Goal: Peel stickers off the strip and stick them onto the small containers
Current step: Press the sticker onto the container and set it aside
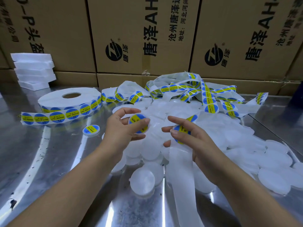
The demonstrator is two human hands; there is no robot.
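Left hand (121, 126) grips a small container (138, 124), its blue-and-yellow sticker facing up, just above the pile of bare containers (246, 153). Right hand (191, 140) pinches the strip (178, 169) beside it, one sticker (181, 130) under its fingers. A labelled tub (91, 130) sits on the surface (49, 161), near the roll (70, 99).

Your left hand (121, 128) and right hand (190, 138) are bare, and so are both wrists. Your left forearm (73, 185) shows uncovered down to the lower left edge of the frame. Your right forearm (237, 185) shows uncovered down to the lower right edge. The fingernails (174, 132) visible on the right hand, near frame centre, are short and plain.
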